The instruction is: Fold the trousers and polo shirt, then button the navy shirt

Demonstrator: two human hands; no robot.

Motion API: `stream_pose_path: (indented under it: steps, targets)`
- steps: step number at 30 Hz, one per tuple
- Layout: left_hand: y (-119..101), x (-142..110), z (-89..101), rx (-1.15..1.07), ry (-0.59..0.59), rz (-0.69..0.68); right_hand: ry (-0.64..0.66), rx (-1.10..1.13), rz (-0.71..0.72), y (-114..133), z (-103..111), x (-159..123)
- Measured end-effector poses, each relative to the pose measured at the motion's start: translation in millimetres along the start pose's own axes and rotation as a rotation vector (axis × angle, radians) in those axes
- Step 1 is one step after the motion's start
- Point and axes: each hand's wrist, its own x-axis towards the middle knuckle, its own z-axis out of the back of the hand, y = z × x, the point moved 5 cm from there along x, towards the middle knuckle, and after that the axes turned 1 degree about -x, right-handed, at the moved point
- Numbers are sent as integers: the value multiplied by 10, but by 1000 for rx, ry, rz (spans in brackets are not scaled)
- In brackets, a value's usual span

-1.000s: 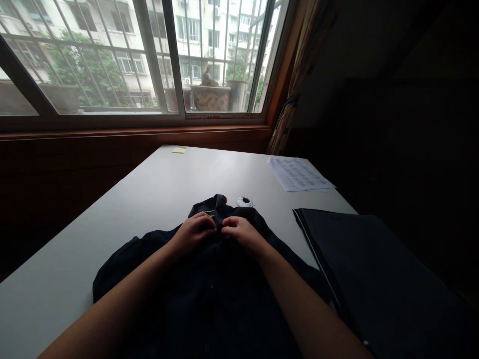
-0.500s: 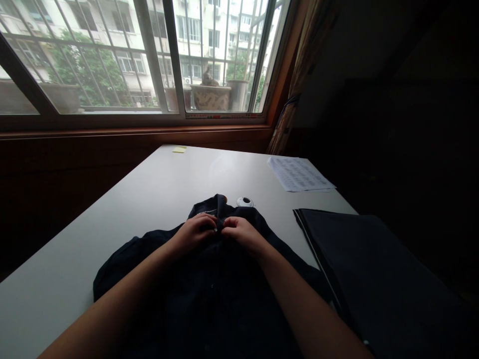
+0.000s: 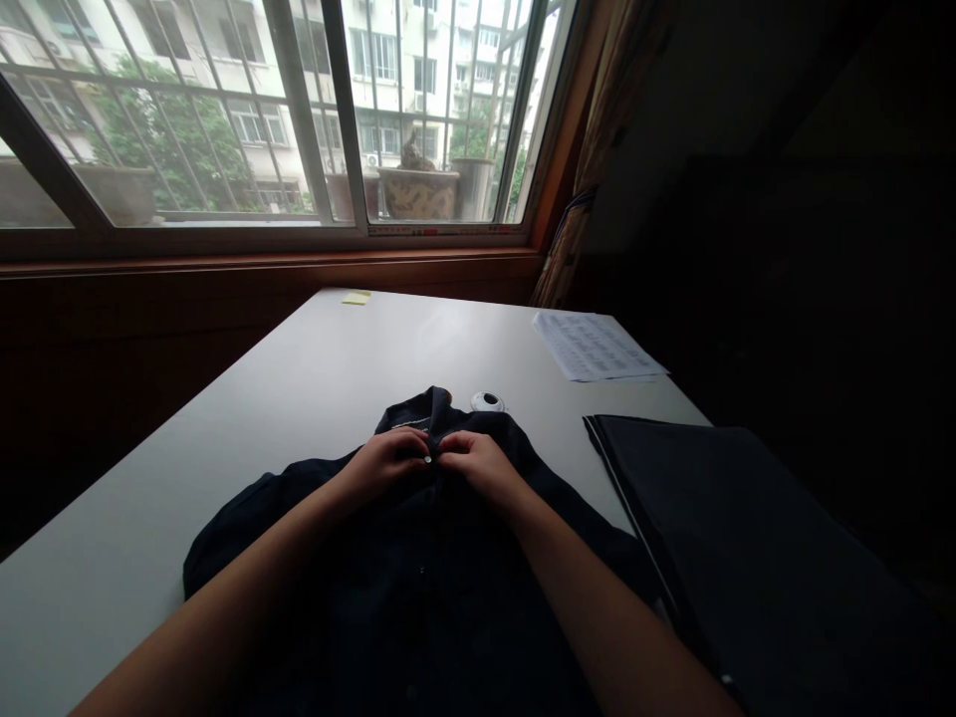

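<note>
A dark navy shirt (image 3: 373, 588) lies front up on the white table, its collar (image 3: 409, 408) toward the window. Just below the collar, my left hand (image 3: 388, 458) pinches the front edge of the shirt. Close beside it on the right, my right hand (image 3: 478, 460) pinches the same part of the cloth, thumb and forefinger together. A small pale button (image 3: 428, 459) shows between the fingertips. Another tiny light spot, perhaps a button (image 3: 422, 571), sits lower on the shirt front. The cloth inside the pinches is hidden by my fingers.
Right of the shirt lies a folded dark garment or cloth (image 3: 732, 518). Printed sheets (image 3: 597, 346) rest at the white table's (image 3: 246, 398) far right. A white ring-shaped object with a dark centre (image 3: 488, 401) stands past the collar. A yellow sticky note (image 3: 357, 298) is at the far edge.
Both hands stay at the collar with only slight finger movement. The pale button shows more clearly between the fingertips now, and the right fingertips have edged slightly left.
</note>
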Motion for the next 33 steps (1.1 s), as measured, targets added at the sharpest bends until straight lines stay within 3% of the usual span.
stream_pose_path:
  steps: [8,15,33]
  targets:
    - [8,-1,-19,15,-37,61,3,51,-37,-16,-9,-4]
    - [31,3,-42,72,-51,38,-45,-44,-35,-29,6,19]
    - [-49,-1,-5,-2,-37,148,21,163,-77,-44,-23,-3]
